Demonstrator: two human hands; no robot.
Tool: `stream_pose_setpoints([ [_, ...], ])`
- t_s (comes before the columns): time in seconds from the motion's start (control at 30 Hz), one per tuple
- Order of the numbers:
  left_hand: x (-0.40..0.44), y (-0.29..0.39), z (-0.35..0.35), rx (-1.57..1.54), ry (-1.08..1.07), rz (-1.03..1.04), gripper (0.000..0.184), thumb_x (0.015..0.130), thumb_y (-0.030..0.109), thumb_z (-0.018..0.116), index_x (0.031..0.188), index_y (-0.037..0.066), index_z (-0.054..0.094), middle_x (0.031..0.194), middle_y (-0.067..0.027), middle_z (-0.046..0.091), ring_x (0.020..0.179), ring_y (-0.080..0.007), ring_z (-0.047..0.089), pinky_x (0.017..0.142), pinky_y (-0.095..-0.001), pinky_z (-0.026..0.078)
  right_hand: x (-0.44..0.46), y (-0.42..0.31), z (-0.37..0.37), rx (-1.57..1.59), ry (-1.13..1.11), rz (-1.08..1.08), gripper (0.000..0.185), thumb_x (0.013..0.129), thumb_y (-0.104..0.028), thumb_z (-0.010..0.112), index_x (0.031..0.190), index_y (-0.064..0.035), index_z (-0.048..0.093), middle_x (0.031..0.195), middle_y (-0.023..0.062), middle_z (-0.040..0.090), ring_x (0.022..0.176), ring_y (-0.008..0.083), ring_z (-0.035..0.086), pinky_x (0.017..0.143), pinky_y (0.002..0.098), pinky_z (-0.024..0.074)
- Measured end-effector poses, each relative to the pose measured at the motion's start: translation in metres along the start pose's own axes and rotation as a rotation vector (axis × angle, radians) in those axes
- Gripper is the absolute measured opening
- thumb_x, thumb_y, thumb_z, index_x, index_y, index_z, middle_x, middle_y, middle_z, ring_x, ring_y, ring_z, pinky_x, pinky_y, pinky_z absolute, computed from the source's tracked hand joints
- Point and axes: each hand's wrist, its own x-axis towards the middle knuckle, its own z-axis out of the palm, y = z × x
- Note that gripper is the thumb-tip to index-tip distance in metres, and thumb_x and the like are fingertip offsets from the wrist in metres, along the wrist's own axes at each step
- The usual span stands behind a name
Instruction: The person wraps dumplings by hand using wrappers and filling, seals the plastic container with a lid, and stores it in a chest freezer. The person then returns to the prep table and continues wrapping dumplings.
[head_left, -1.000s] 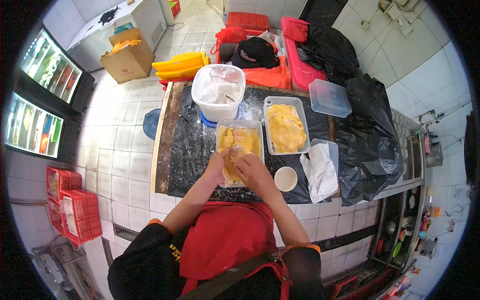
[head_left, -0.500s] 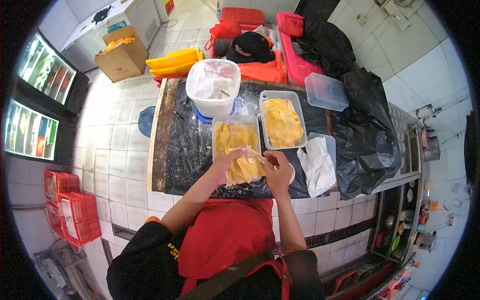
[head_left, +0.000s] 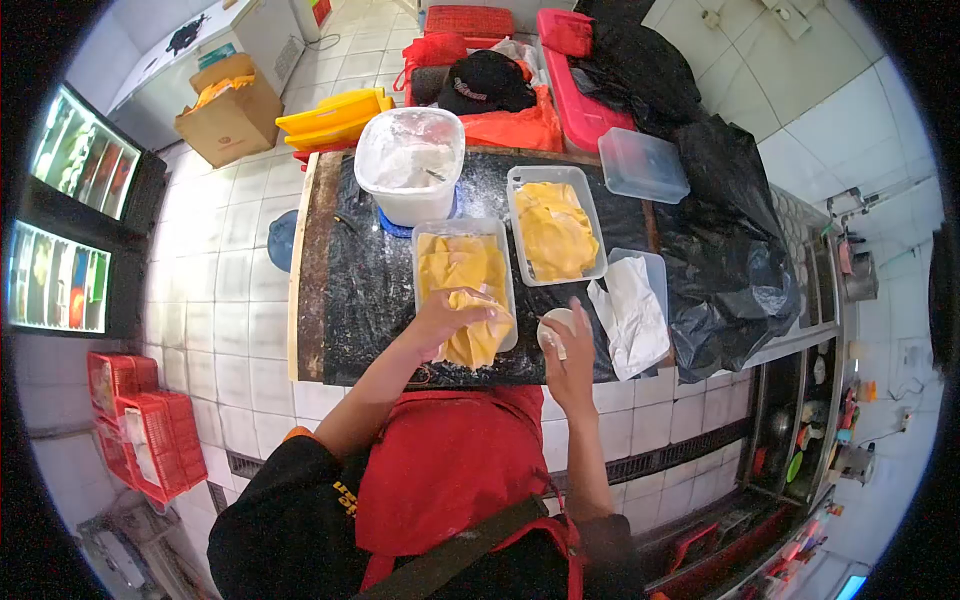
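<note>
My left hand [head_left: 450, 318] is closed on a thin yellow dough sheet [head_left: 482, 308], which looks folded. It holds this sheet over the near part of a clear plastic tub [head_left: 508, 250] of yellow dough sheets [head_left: 462, 262]. My right hand [head_left: 570, 368] is at a small round pale dish [head_left: 553, 324] right of that tub. Its fingers are stretched apart over the dish, and I see nothing held in them. What lies inside the dish is partly hidden by the fingers.
A second tub [head_left: 597, 225] of yellow sheets stands beyond my right hand. A white bucket of flour [head_left: 420, 208] is at the back left. Right of the dish, a white cloth [head_left: 632, 318] lies over a clear container. Black plastic [head_left: 735, 240] covers the table's right side.
My right hand has left the yellow sheet and moved down and right to the small dish. My left hand keeps hold of the sheet. The whole view has shifted slightly.
</note>
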Motion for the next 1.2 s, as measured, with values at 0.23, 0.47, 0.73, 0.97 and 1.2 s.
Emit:
stream_pose_setpoints([
  [0.23, -0.008, 0.009, 0.001, 0.083, -0.048, 0.164, 0.046, 0.080, 0.005, 0.077, 0.122, -0.001, 0.061, 0.109, -0.0110, 0.067, 0.097, -0.0158, 0.066, 0.087, -0.0300, 0.054, 0.039, -0.047, -0.009, 0.208, -0.117, -0.430, 0.029, 0.089, -0.020, 0.067, 0.118, -0.0190, 0.069, 0.160, 0.0144, 0.025, 0.145, 0.0404, 0.023, 0.117, 0.0507, 0.0200],
  [0.47, -0.017, 0.014, -0.012, 0.079, 0.099, 0.171, 0.043, 0.080, 0.010, 0.080, 0.118, -0.002, 0.063, 0.106, -0.0089, 0.069, 0.095, -0.0152, 0.065, 0.087, -0.0296, 0.053, 0.047, -0.045, 0.033, 0.977, -0.269, 0.058, 0.029, 0.086, -0.011, 0.074, 0.114, -0.0055, 0.067, 0.108, 0.0119, 0.069, 0.096, 0.0185, 0.069, 0.085, 0.0311, 0.0540],
  [0.73, -0.013, 0.003, -0.031, 0.375, 0.083, 0.156, 0.044, 0.080, 0.016, 0.080, 0.116, -0.004, 0.064, 0.100, -0.0080, 0.070, 0.084, -0.0130, 0.067, 0.076, -0.0284, 0.054, 0.049, -0.061, 0.030, 0.475, -0.162, -0.154, 0.030, 0.086, -0.008, 0.073, 0.115, -0.0041, 0.065, 0.100, 0.0054, 0.070, 0.091, 0.0124, 0.065, 0.082, 0.0284, 0.0527],
  [0.97, -0.027, 0.007, -0.031, 0.001, 0.006, -0.052, 0.041, 0.080, 0.016, 0.081, 0.114, -0.002, 0.067, 0.103, -0.0085, 0.072, 0.085, -0.0150, 0.068, 0.079, -0.0290, 0.055, 0.060, -0.060, 0.039, 0.640, -0.423, 0.100, 0.030, 0.086, -0.012, 0.072, 0.115, -0.0048, 0.066, 0.102, 0.0066, 0.070, 0.091, 0.0130, 0.066, 0.077, 0.0282, 0.0522],
  [1.2, -0.060, 0.005, -0.067, 0.566, 0.043, -0.002, 0.041, 0.084, 0.016, 0.076, 0.117, -0.006, 0.063, 0.102, -0.0104, 0.071, 0.091, -0.0194, 0.069, 0.083, -0.0325, 0.056, 0.119, -0.051, 0.091, 0.714, -0.445, -0.016, 0.037, 0.085, -0.012, 0.073, 0.118, -0.0039, 0.061, 0.097, 0.0091, 0.068, 0.087, 0.0196, 0.066, 0.081, 0.0332, 0.0522],
])
